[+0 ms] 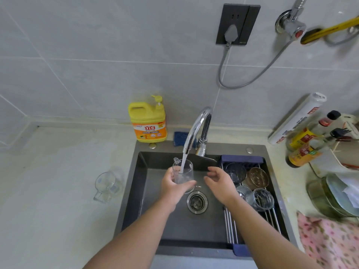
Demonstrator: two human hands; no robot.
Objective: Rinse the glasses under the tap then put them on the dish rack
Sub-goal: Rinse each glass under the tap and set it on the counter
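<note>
My left hand (173, 188) grips a clear glass mug (183, 171) upright over the dark sink (136, 191). Water from the chrome tap (196, 131) runs straight into it. My right hand (220, 183) hovers just right of the mug, fingers relaxed, holding nothing. Another clear glass mug (106, 186) lies on its side on the pale counter left of the sink. The dish rack (231, 226) spans the sink's right side and holds several glasses, among them a dark one (236, 172), an amber one (258, 177) and a clear one (262, 199).
A yellow detergent bottle (148, 121) stands behind the sink, with a blue sponge (180, 138) beside the tap. Sauce bottles (305, 146), a foil roll (297, 119) and stacked dishes (338, 197) crowd the right counter. A pink cloth (328, 243) lies at the front right. The drain (197, 202) sits mid-sink.
</note>
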